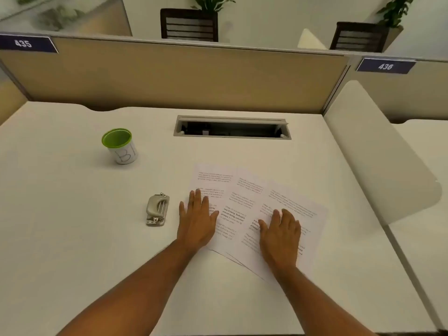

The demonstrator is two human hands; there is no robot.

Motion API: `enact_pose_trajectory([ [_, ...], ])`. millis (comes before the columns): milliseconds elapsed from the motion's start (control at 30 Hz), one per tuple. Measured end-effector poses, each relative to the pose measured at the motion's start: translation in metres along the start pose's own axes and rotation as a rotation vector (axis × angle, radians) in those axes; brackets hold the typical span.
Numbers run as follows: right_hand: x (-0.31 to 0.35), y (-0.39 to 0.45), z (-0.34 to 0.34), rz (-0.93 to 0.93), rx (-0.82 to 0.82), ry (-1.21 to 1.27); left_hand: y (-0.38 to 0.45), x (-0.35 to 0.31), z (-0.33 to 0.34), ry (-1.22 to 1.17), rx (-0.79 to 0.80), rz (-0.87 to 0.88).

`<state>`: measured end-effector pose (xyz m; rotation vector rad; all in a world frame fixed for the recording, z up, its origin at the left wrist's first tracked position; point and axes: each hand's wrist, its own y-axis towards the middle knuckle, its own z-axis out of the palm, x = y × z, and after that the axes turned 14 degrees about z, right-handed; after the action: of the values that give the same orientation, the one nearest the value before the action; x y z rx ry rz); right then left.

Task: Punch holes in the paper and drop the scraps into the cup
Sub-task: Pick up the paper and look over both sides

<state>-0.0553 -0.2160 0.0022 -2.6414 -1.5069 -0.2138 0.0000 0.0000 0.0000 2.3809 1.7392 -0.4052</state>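
Note:
Three printed sheets of paper (pixel 244 190) lie fanned out and overlapping on the white desk (pixel 72 238). My left hand (pixel 196 220) rests flat, fingers apart, on the left sheet. On the right sheet my right hand (pixel 281 235) also lies flat and holds nothing. A grey metal hole punch (pixel 157 209) sits on the desk just left of my left hand, untouched. A white cup (pixel 120 146) with a green rim and inside stands upright at the far left, well away from both hands.
An open cable slot (pixel 232 127) is set into the desk behind the papers. A beige partition (pixel 169 76) closes the back. A white rounded divider (pixel 378 151) borders the desk's right side.

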Motion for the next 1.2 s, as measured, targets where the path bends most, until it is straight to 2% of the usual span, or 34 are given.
enact_pose_trajectory([
  [100,0.001,-0.002,0.003,0.041,0.0,0.038,-0.001,0.0,0.005,-0.041,0.056,-0.052],
  [167,0.008,-0.003,0.007,-0.007,0.06,0.055,-0.003,-0.002,0.006,-0.107,0.054,-0.021],
  [267,0.026,0.001,0.015,-0.116,0.171,0.104,-0.003,-0.01,0.006,-0.125,-0.031,0.031],
  [333,0.037,0.003,0.014,-0.122,0.168,0.144,-0.002,-0.014,0.003,-0.105,-0.119,-0.033],
  [400,0.04,0.006,0.011,-0.057,0.103,0.176,0.003,-0.017,-0.001,-0.095,-0.16,-0.142],
  [533,0.02,0.01,0.009,0.18,-0.003,0.146,0.016,-0.024,-0.007,-0.103,-0.11,-0.28],
  [667,0.018,0.004,0.011,0.326,0.029,0.162,0.024,-0.037,-0.006,-0.081,-0.043,-0.329],
  [867,0.048,-0.006,0.012,0.22,0.108,0.222,0.031,-0.052,-0.002,-0.157,-0.037,-0.336],
  [967,0.047,-0.003,0.011,0.182,0.116,0.27,0.028,-0.048,-0.002,-0.083,-0.048,-0.389],
  [1200,0.05,-0.01,0.012,0.057,0.174,0.21,0.034,-0.049,-0.009,-0.083,0.027,-0.392],
])
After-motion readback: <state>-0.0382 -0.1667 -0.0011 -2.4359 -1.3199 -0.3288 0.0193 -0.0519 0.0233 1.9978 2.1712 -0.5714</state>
